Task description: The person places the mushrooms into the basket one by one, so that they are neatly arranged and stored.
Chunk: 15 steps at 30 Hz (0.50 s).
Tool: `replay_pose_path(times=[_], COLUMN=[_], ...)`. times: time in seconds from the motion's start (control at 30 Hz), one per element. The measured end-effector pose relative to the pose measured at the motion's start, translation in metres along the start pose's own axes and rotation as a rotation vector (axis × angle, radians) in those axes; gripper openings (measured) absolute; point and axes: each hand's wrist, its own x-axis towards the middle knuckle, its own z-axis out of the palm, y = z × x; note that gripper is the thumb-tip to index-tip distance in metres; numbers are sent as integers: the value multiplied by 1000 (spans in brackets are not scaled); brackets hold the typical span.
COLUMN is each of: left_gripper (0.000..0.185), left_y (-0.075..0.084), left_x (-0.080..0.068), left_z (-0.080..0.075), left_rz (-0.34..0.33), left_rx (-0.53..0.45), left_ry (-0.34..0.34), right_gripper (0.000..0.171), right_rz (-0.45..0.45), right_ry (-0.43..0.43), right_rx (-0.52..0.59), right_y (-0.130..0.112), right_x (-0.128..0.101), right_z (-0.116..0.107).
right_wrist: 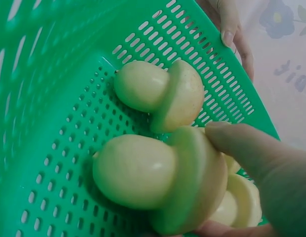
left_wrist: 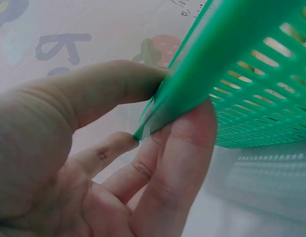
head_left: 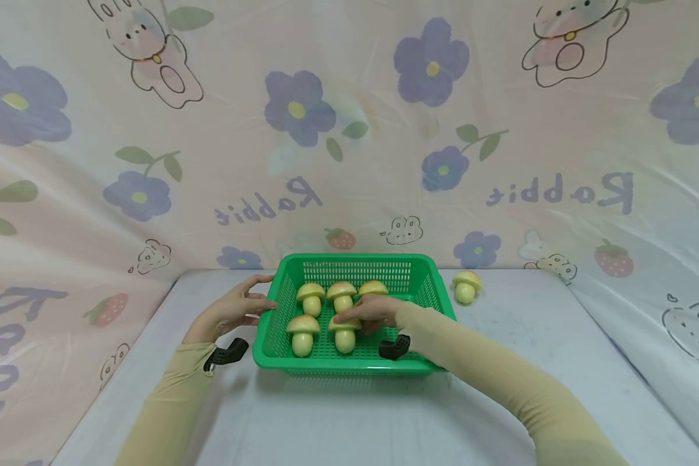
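Note:
A green slotted basket (head_left: 349, 260) stands on the table and holds several toy mushrooms with yellow stems. My left hand (head_left: 256, 299) grips the basket's left rim (left_wrist: 227, 59), thumb above it and fingers (left_wrist: 162, 148) below. My right hand (head_left: 355, 315) reaches into the basket and pinches the cap of the front middle mushroom (head_left: 345, 338), which the right wrist view shows close up (right_wrist: 157, 177). Another mushroom (right_wrist: 162, 94) lies just beyond it. One more mushroom (head_left: 303, 333) stands at the front left, and three stand along the back row (head_left: 342, 294).
A single mushroom (head_left: 466, 286) stands on the grey table (head_left: 547, 336) to the right of the basket, near the back wall. Flower and rabbit patterned sheeting (head_left: 349, 129) encloses the table at the back and both sides.

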Motion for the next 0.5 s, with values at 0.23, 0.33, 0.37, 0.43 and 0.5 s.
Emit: replay_pose_path(times=[0.23, 0.33, 0.37, 0.43, 0.5], left_gripper=[77, 77, 77, 77, 78], left_y=[-1, -1, -1, -1, -1], left_x=[1, 1, 1, 1, 1], left_z=[0, 0, 0, 0, 0], left_rz=[-8, -10, -8, -7, -4], left_rx=[6, 3, 5, 3, 7], left_ry=[9, 10, 7, 6, 4], right_gripper=[43, 43, 46, 51, 57], right_rz=[-5, -5, -6, -6, -5], right_ry=[-18, -20, -20, -19, -18], right_rx=[5, 0, -2, -3, -3], right_y=[-3, -3, -3, -3, -3], right_x=[-4, -6, -6, -7, -7], right_z=[-1, -1, -1, -1, -1])
